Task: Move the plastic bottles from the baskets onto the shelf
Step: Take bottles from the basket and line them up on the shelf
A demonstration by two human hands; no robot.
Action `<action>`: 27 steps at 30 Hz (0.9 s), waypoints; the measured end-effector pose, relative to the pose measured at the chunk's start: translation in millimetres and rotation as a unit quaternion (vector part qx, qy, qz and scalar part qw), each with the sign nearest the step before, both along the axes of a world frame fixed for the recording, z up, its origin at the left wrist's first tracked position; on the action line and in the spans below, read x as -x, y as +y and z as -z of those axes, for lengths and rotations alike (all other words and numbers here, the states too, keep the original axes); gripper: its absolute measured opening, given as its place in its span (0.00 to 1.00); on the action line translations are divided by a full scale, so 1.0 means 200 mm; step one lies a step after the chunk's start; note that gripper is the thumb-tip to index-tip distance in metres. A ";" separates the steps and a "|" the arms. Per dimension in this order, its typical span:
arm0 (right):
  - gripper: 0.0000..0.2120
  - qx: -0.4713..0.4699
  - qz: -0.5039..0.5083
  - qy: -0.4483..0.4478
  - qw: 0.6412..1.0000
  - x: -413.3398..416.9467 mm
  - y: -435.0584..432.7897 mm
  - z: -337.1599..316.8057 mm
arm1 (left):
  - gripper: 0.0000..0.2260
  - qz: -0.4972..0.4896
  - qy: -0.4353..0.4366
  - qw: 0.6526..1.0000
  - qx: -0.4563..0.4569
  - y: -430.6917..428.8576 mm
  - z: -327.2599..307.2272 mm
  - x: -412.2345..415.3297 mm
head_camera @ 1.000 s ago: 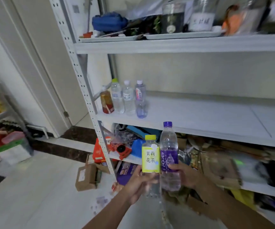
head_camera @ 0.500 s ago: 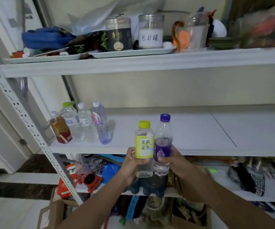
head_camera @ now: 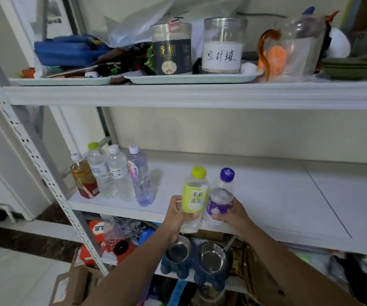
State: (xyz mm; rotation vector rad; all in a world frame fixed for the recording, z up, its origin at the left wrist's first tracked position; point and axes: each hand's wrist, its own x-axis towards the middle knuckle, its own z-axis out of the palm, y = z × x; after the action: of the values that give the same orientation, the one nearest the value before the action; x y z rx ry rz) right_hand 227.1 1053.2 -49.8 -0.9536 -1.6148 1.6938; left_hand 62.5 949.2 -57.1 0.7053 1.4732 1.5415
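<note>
1. Steel bowls (head_camera: 211,259): a pair in a blue holder on the lower shelf, beneath the forearms.
2. Left hand (head_camera: 176,217): grip curled round the lower body of the yellow-capped bottle (head_camera: 194,195).
3. Right hand (head_camera: 233,215): grip wrapped round the lower body of the purple-capped bottle (head_camera: 221,195).
4. The two held bottles: roughly upright and touching side by side, with their bases at the near lip of the middle shelf (head_camera: 266,195). Whether they rest on it cannot be told.
5. Row of four bottles (head_camera: 112,175): standing at the far left of the same shelf, well apart from the held pair.
6. Jars (head_camera: 222,45): on a tray on the upper shelf.
7. Baskets: not in view.

Risk, as judged: if released this close to the lip, a bottle could tip forward onto the bowls. The pair look light, so letting go of one may topple the other. A careless push to the left could knock over the row.
</note>
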 end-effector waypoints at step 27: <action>0.33 -0.042 0.058 -0.146 0.987 0.37 0.13 0.05 | 0.21 0.073 0.093 0.991 -0.060 0.12 0.07 0.48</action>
State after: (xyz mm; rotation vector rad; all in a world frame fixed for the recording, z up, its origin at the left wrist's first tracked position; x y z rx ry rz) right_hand 152.6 1080.1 -58.8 -1.2733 -1.7626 1.4464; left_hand -33.0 972.9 -71.8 1.0286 1.4365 1.4936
